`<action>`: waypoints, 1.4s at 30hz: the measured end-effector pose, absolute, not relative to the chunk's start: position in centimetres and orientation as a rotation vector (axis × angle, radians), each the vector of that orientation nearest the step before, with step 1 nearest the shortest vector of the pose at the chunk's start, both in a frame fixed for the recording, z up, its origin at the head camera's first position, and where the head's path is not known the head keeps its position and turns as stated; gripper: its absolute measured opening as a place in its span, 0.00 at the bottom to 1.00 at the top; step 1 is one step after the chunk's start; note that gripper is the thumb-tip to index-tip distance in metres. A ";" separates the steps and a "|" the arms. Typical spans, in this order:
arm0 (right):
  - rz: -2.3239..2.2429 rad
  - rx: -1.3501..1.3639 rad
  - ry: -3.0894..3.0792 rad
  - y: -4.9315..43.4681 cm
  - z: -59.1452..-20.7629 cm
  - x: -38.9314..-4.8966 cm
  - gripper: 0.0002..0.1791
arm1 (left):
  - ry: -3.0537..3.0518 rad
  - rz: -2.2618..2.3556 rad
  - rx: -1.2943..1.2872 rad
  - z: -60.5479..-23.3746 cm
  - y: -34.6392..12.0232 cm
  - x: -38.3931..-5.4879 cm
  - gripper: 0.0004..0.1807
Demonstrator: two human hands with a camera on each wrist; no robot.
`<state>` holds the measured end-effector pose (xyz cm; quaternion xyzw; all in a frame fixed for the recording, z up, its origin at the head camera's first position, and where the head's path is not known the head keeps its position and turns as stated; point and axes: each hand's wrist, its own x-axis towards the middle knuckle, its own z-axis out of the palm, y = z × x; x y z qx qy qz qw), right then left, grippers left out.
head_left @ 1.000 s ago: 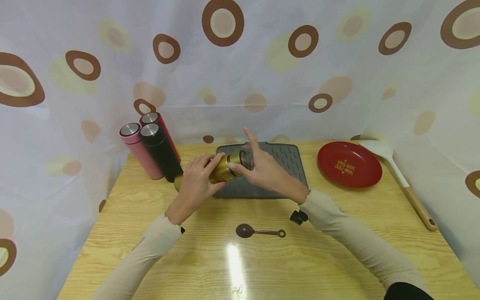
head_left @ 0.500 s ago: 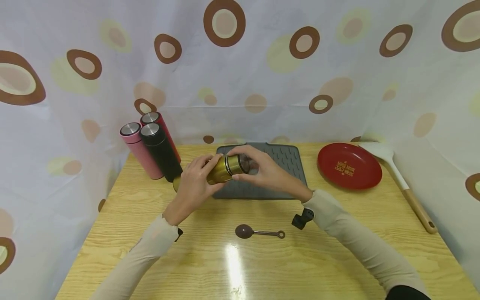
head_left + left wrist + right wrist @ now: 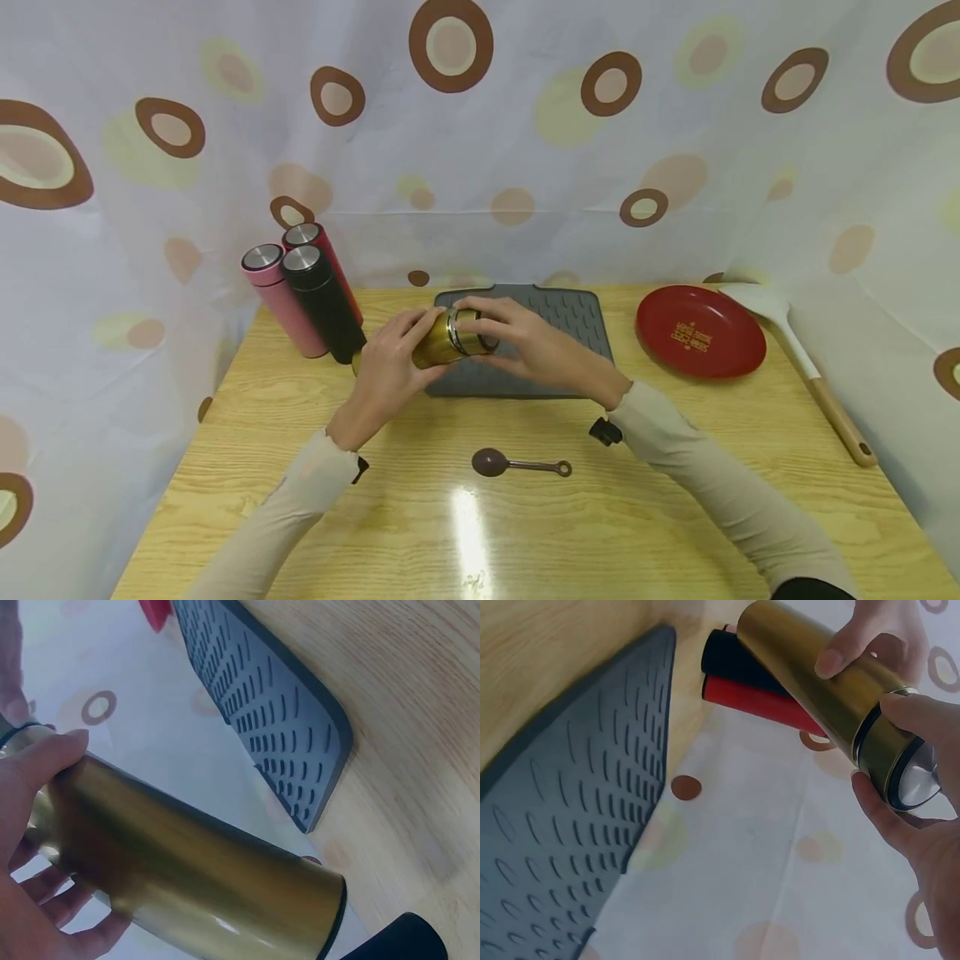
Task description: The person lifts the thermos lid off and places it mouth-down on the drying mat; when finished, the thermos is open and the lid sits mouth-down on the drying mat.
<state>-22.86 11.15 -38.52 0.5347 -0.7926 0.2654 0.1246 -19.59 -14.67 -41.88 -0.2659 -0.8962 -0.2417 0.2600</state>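
A gold thermos flask (image 3: pixel 202 859) is held tilted above the table, its capped end toward the right. My left hand (image 3: pixel 390 360) grips the flask's body, thumb on one side and fingers round the other, as the left wrist view shows. With thumb and fingers, my right hand (image 3: pixel 528 342) holds the gold lid (image 3: pixel 885 761) by its rim. A dark ring and a silver band show where lid and body meet. In the right wrist view the lid's silver top (image 3: pixel 919 778) is partly covered by the hand.
Pink (image 3: pixel 285 308), black (image 3: pixel 324 304) and red (image 3: pixel 341 279) thermos flasks stand at the back left. Behind the hands lies a grey ridged mat (image 3: pixel 570 321). A brown spoon (image 3: pixel 491 462) lies in front. To the right are a red plate (image 3: pixel 701 333) and a white-and-wood spatula (image 3: pixel 806 362).
My right hand's raised fingers have come down onto the lid, and its grip has shifted round it. The left hand and flask stay in nearly the same place.
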 end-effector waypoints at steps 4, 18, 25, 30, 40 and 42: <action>0.656 1.569 -2.281 11.6 -37.9 -22.7 0.36 | -2.417 -0.674 -0.749 -41.7 -14.6 -19.9 0.42; 0.768 1.241 -2.459 18.0 -36.0 -25.4 0.35 | -2.367 -1.106 -0.441 -42.0 -18.7 -21.2 0.42; 0.953 0.878 -2.747 19.5 -37.4 -26.5 0.42 | -2.305 -1.241 -0.311 -42.0 -19.8 -21.4 0.42; 1.073 0.664 -2.807 21.0 -38.4 -27.8 0.44 | -2.261 -1.298 -0.245 -42.5 -20.4 -21.4 0.41; 0.888 0.584 -2.848 22.8 -41.8 -30.0 0.42 | -2.179 -1.330 -0.118 -43.0 -21.5 -21.0 0.41; 0.868 0.556 -2.891 22.9 -42.3 -30.2 0.41 | -2.159 -1.341 -0.103 -43.2 -21.7 -20.9 0.42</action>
